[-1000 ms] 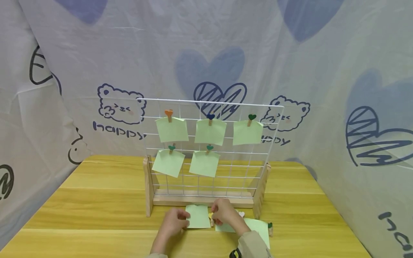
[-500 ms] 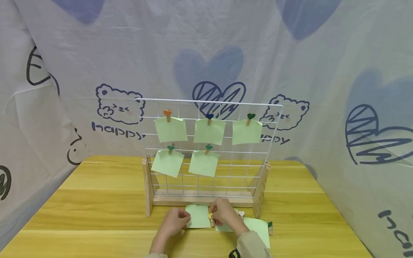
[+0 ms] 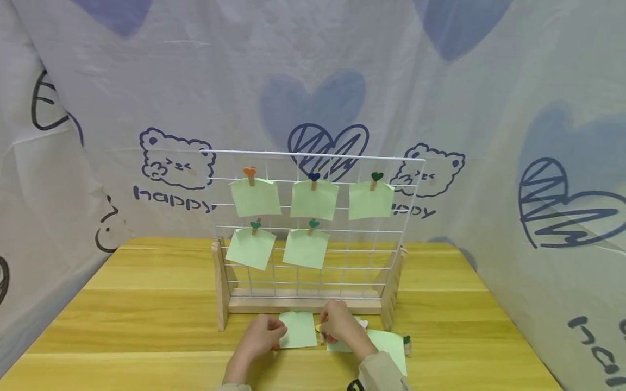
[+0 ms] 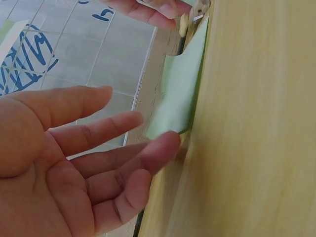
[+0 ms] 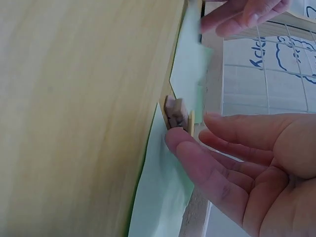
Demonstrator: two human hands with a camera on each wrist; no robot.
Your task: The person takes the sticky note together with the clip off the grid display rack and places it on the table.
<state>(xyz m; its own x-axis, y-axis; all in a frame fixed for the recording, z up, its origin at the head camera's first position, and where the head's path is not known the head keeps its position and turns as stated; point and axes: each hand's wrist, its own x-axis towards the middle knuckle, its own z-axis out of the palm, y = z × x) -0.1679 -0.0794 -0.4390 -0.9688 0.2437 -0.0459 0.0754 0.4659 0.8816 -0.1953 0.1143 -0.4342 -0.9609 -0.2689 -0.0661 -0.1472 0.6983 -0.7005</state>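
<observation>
A pale green paper note (image 3: 299, 329) lies on the table in front of the grid rack. My left hand (image 3: 261, 335) is at its left edge; in the left wrist view a fingertip touches the note's corner, and the thumb (image 4: 81, 102) stands apart. Right of that note lies a small wooden clothespin with a yellow heart (image 3: 321, 335). My right hand (image 3: 340, 324) is beside it. In the right wrist view one fingertip touches the wooden clothespin (image 5: 177, 112), with the thumb (image 5: 237, 128) away from it. More green paper (image 3: 390, 347) lies partly under the right forearm.
A white wire grid (image 3: 362, 260) on a wooden stand (image 3: 303, 305) holds several green notes with heart clothespins. A white-heart clothespin (image 3: 364, 324) and a dark green-heart clothespin (image 3: 407, 346) lie on the right. A patterned cloth (image 3: 313, 70) hangs behind the table.
Both hands stay almost in place beside the note and the yellow-heart clothespin. The head view shifts slightly, so the scene slides a little to the left.
</observation>
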